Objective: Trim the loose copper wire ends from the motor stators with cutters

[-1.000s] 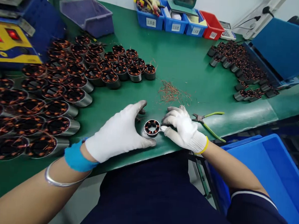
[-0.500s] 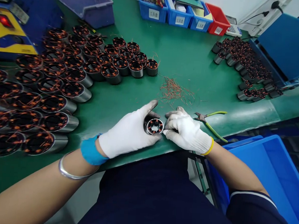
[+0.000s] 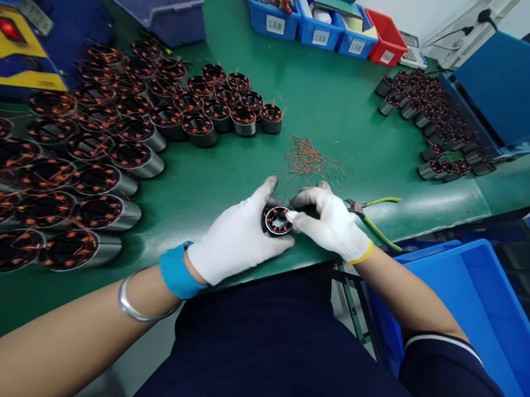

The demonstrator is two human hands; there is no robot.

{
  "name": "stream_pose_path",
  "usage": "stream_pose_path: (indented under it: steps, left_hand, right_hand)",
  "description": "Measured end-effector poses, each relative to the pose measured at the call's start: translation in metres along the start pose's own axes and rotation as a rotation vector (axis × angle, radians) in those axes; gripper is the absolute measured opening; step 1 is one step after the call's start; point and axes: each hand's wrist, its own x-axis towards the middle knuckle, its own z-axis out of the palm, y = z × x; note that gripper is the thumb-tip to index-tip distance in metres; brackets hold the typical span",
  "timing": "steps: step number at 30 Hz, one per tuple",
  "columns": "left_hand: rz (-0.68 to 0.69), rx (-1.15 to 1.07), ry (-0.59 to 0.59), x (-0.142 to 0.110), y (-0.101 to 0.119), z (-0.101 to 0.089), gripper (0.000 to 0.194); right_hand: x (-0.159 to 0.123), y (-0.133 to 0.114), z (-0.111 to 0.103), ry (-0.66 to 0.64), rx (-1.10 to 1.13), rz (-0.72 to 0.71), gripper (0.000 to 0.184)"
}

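My left hand, in a white glove, is closed around a motor stator with copper windings inside a metal ring. Its open end faces up towards me. My right hand, gloved in white with a yellow cuff, has thumb and forefinger together at the stator's right rim. Whatever lies between those fingertips is too small to make out. Just right of this hand, green-handled cutting pliers lie with their jaws towards it. A loose heap of copper wire offcuts is beyond both hands.
Many stators with stray wires stand at the left, and another group at the right. Blue bins and a red bin line the back. A blue tub sits below the table edge at right.
My right hand's thumb and forefinger have moved left onto the stator's rim. My left hand and the stator have shifted slightly right.
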Motion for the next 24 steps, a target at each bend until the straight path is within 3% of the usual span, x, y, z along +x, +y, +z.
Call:
stream_pose_path:
  steps: [3, 7, 10, 12, 16, 21, 24]
  left_hand:
    - [-0.023, -0.029, 0.015, 0.002, -0.001, 0.002, 0.103]
    - [-0.029, -0.050, 0.017, 0.004, -0.002, 0.003, 0.104]
    - [-0.026, -0.107, 0.002, 0.005, -0.002, 0.003, 0.108]
    - [-0.029, -0.133, -0.004, 0.005, -0.002, 0.003, 0.111]
    - [-0.051, -0.122, 0.014, 0.005, -0.002, 0.002, 0.113]
    - [-0.015, -0.080, 0.011, 0.006, -0.003, 0.000, 0.109]
    - [-0.034, -0.009, 0.069, 0.009, -0.006, -0.006, 0.105]
  right_hand:
    - [-0.002, 0.004, 0.008, 0.057, 0.054, -0.049, 0.018]
    - [-0.005, 0.003, -0.001, 0.030, -0.202, -0.044, 0.016]
    - [0.000, -0.007, -0.001, 0.080, -0.309, -0.089, 0.021]
    - [0.006, -0.013, 0.006, 0.101, -0.254, -0.123, 0.034]
    - [0.009, -0.010, 0.017, 0.125, -0.101, -0.228, 0.015]
    - [-0.017, 0.006, 0.005, 0.148, -0.225, -0.368, 0.008]
    - [-0.034, 0.011, -0.005, 0.143, -0.286, -0.474, 0.007]
